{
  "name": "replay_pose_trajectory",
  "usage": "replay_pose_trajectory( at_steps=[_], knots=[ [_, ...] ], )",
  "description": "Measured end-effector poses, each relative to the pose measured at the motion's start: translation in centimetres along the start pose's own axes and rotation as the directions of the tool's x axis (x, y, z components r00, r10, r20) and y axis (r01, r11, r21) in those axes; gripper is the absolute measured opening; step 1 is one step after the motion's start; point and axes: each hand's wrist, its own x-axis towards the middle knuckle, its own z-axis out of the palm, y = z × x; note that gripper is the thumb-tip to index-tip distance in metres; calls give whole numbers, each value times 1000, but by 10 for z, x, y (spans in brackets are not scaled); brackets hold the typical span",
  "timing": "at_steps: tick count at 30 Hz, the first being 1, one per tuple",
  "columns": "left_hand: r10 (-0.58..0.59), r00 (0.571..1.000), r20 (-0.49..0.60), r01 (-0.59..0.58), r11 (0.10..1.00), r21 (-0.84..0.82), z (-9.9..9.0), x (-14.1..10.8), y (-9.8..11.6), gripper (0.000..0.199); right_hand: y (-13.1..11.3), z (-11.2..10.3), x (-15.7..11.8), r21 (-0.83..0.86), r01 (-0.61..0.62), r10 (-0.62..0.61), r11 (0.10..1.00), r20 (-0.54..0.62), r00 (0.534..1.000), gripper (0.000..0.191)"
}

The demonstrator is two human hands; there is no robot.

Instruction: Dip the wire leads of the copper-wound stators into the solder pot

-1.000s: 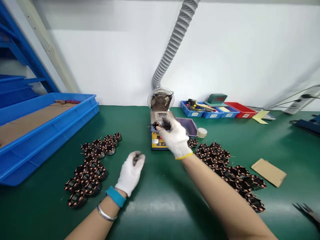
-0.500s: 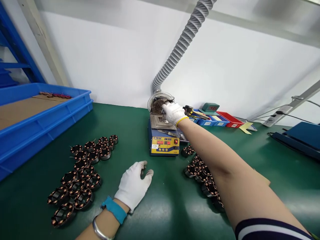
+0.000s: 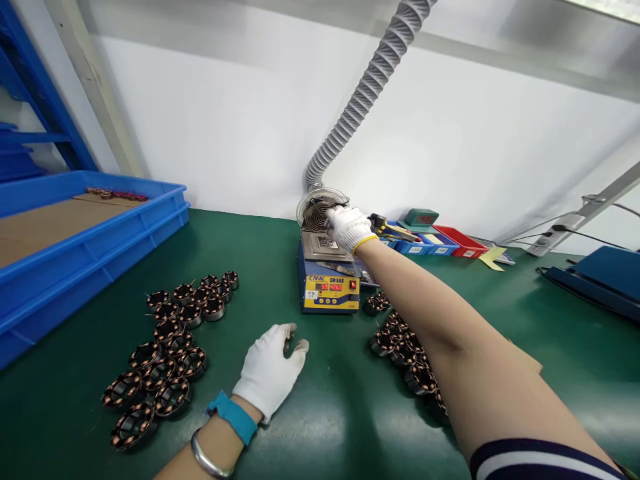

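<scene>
My left hand [image 3: 273, 370], in a white glove with stained fingertips, rests over the green table with thumb and fingers apart and nothing in them. Ahead of it stands a blue and yellow bench heater [image 3: 331, 294] marked CM558, its red digits lit. My right hand [image 3: 347, 228], also gloved, reaches over the heater's metal top [image 3: 323, 247], in front of the round wire-grilled hood [image 3: 314, 217]. Its fingers are curled together; what they grip is hidden. Copper-wound motor stators [image 3: 171, 397] lie in a group left of my left hand. More stators [image 3: 403, 350] sit partly behind my right forearm.
A grey flexible duct [image 3: 370, 83] rises from the hood. At the left is a large blue tray [image 3: 95, 250] with cardboard inside. Small blue bins [image 3: 413, 248], a red bin [image 3: 463, 243] and a green digital clock [image 3: 421, 217] line the back right. A blue case [image 3: 600, 280] lies far right.
My hands hold nearly the same poses. The whole view has shifted slightly, and the heater's red digits read differently.
</scene>
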Motion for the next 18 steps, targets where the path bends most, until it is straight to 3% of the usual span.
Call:
replay_pose_trajectory(
  at_steps=[4, 7, 10, 14, 18],
  knots=[
    [-23, 999, -25, 21, 996, -88, 0, 0, 2, 36, 3, -14, -20, 251, -87, 106, 964, -64, 992, 41],
    [-48, 996, -71, 33, 980, -196, 1, 1, 1, 45, -10, -17, -52, 574, -107, 144, 812, -19, 989, 38],
    [-32, 989, -147, -13, 957, -291, 3, 1, -1, 56, -38, -8, -91, 756, -71, 43, 651, 57, 997, 46],
    [-2, 973, -229, -84, 928, -364, 5, 0, -6, 61, -82, 10, -141, 827, -154, -59, 541, 220, 974, 67],
    [-65, 956, -287, -71, 895, -440, 5, -1, -12, 67, -97, 19, -166, 870, -179, -232, 460, 313, 921, 60]
  ],
)
